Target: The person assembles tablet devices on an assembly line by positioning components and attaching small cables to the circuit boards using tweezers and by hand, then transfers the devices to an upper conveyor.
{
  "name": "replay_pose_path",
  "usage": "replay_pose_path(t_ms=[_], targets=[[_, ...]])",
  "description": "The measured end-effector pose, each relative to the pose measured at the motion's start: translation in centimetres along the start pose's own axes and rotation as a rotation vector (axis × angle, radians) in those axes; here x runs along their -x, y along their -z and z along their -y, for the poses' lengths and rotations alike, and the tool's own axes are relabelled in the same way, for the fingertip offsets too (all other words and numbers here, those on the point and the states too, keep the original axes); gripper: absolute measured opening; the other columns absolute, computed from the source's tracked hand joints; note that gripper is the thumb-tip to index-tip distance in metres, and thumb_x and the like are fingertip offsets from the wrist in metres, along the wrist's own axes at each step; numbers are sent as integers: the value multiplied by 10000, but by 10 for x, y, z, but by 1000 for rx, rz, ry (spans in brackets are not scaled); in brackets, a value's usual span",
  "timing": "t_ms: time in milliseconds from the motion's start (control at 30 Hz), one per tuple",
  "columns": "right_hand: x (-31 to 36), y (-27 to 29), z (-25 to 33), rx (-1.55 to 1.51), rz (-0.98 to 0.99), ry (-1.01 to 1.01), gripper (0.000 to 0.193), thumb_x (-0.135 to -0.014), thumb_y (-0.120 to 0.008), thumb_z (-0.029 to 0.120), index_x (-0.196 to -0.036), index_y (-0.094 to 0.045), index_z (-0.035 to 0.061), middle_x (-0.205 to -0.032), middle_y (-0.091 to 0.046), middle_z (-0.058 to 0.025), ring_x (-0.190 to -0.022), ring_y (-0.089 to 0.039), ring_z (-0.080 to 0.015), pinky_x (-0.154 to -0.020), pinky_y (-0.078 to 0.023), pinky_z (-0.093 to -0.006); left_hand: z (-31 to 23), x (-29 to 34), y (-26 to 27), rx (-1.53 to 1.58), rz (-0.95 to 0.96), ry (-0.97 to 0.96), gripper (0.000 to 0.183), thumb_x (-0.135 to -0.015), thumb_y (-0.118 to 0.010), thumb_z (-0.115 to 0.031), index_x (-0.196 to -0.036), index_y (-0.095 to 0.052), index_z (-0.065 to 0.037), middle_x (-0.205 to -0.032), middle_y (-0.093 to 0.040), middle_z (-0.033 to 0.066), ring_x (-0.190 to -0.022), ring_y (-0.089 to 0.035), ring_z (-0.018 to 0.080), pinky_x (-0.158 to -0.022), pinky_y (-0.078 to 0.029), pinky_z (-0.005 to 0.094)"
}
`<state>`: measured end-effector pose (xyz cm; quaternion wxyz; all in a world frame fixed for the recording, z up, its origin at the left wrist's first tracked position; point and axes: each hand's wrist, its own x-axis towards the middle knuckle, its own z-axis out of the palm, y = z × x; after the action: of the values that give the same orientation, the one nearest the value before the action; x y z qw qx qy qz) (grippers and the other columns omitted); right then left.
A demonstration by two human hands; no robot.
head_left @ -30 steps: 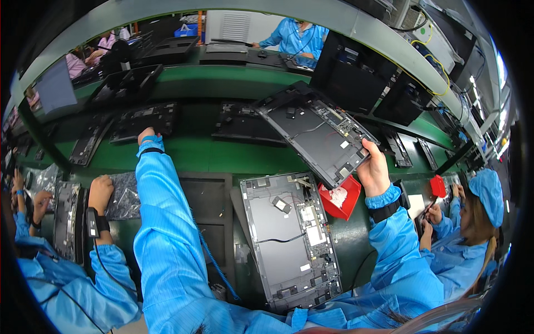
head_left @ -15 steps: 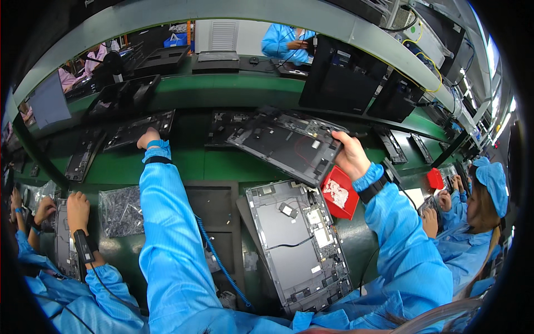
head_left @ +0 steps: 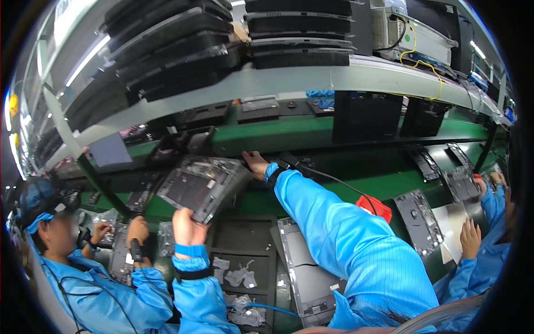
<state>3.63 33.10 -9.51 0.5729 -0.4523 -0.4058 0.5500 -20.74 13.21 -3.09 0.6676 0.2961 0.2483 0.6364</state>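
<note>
Both hands are apart: left hand clamps the near edge of the grey metal laptop base panel, held tilted in the air and not set down. Beyond it, right hand meets the panel's far corner, grip unclear, above the green conveyor belt.

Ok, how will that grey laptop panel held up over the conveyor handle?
Probably stiff: the laptop panel looks flat although the hand under it grips only its lower edge. Likely light for its size, since an edge grip holds it tilted in the air. Possibly fragile, with small exposed parts across its upturned face.
</note>
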Motion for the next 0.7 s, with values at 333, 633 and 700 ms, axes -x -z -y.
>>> replay_pose_path(t_ms=[333,633,700], targets=[[184,21,126,522,273,53,183,-882,-471,214,-961,-488,50,-814,-614,-105,-644,-613,-171,-556,-489,-284,-31,110,-25,-212,280,-73,501,-727,-373,-21,-1217,-390,86,-1130,-530,182,-1006,-555,259,-896,-438,351],[472,18,181,1313,174,1722,353,-757,-575,379,-896,-557,55,-977,-617,-156,-1027,-562,-305,-901,-415,-464,-43,237,-113,-304,317,-135,670,-703,-454,-122,-1301,-252,104,-1224,-448,221,-1094,-510,285,-946,-409,362],[496,22,200,1293,158,1766,371,-758,-578,370,-897,-564,26,-956,-617,-181,-914,-615,-292,-746,-509,-384,-44,246,-133,-316,340,-135,676,-700,-457,-129,-1301,-251,103,-1227,-445,223,-1098,-508,284,-949,-407,364]])
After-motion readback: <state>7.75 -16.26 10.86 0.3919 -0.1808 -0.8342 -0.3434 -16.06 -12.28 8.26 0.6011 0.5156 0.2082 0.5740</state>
